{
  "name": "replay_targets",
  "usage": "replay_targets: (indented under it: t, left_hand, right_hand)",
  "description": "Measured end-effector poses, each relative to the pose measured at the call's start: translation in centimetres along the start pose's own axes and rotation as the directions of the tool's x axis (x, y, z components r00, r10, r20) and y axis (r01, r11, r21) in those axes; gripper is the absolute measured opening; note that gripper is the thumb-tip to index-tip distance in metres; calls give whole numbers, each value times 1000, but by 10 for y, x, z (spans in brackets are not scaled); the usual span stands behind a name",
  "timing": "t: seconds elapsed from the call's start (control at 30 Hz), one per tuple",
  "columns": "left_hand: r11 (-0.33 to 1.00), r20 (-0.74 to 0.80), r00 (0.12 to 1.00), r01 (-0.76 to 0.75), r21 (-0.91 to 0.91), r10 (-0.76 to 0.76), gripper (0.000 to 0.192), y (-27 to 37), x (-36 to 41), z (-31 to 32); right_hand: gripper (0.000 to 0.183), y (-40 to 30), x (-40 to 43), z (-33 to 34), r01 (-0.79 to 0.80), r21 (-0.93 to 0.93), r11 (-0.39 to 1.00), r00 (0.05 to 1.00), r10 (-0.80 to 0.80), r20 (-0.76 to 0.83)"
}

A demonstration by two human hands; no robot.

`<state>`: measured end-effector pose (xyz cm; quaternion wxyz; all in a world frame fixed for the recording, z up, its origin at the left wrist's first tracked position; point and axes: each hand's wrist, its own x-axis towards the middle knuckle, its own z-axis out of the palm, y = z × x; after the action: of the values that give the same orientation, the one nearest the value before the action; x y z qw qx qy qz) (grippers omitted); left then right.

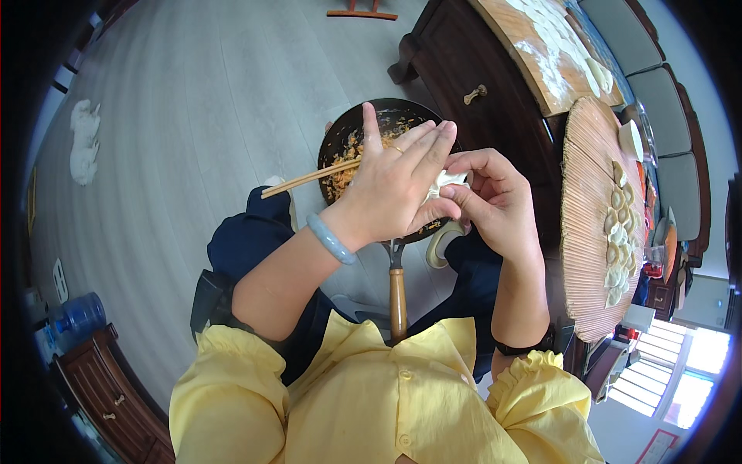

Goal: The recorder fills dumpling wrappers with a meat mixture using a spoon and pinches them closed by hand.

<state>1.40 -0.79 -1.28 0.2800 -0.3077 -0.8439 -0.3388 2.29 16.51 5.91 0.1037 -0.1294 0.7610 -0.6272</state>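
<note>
A white dough dumpling [455,178] is pinched between my two hands above a dark wok [327,148]. My right hand [498,194] holds its right side and edge between thumb and fingers. On its left side, the thumb and palm side of my left hand [400,180] grip it, the other fingers stretched out and spread. Chopped orange and green filling [348,153] lies in the wok, partly hidden by my left hand. A pair of wooden chopsticks [307,178] slants across the wok's left rim; their far ends disappear behind my left hand. The wok's wooden handle [397,301] points towards me.
To the right, a round ribbed tray [585,220] carries several dumplings [617,249]. Beyond it a floured wooden board [533,52] bears dough wrappers and a rolling pin [579,35], above a dark cabinet [458,64]. A white furry shape [85,142] lies on the floor at left.
</note>
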Motion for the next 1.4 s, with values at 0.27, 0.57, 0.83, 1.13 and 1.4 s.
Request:
replay_targets:
  t: [0.27, 0.57, 0.83, 1.13, 1.4]
  left_hand:
    - [998, 11, 999, -46, -50, 47, 70, -1, 1, -3]
    - [980, -309, 950, -15, -200, -49, 43, 0, 3, -10]
    - [992, -319, 948, -45, -115, 6, 43, -3, 2, -13]
    - [987, -302, 952, -94, -128, 51, 45, -1, 4, -13]
    - [988, -311, 945, -136, -77, 105, 47, -2, 3, -11]
  right_hand:
    - [41, -10, 2, -4, -29, 29, 999, 995, 26, 91]
    - [36, 17, -25, 53, 57, 774, 630, 954, 194, -228]
    - [31, 23, -21, 64, 357, 180, 916, 839, -230, -493]
    - [16, 8, -16, 28, 468, -433, 770, 766, -598, -236]
    - [43, -3, -7, 17, 343, -253, 905, 919, -379, -112]
